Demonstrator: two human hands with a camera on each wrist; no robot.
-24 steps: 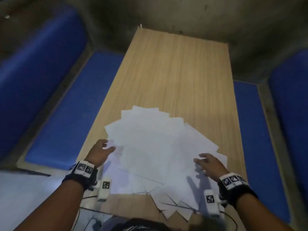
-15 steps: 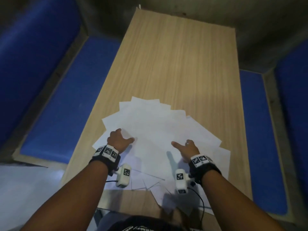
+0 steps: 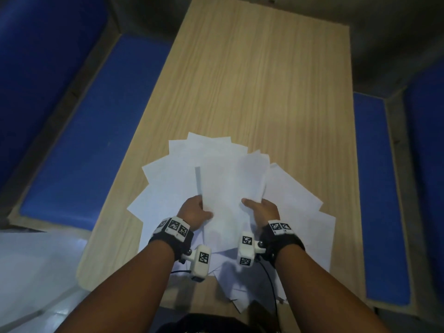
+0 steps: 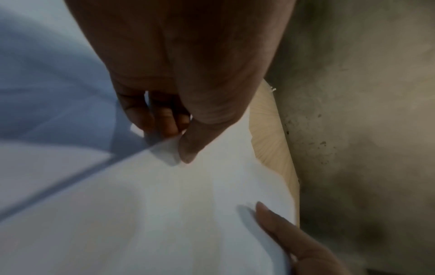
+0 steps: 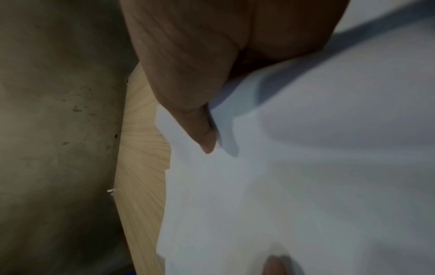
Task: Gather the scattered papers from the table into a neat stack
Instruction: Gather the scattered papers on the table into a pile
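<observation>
Hidden: I could not see my right fingers under the sheets; both wrist views were blurred.
Held sheets: a small bundle of white paper sheets [image 3: 231, 188] ran lengthwise away from me, above the fanned white papers [image 3: 295, 203] on the light wooden table [image 3: 264, 80].
Left hand [image 3: 193, 212]: I pinched the bundle's left edge, thumb on top.
Right hand [image 3: 262, 209]: I gripped its right edge, thumb on top.

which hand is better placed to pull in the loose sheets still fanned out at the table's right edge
Right, probably. Both hands pinch the lifted sheets, but the right hand sits beside the widest spread of loose papers; the left hand would have to cross over.
</observation>
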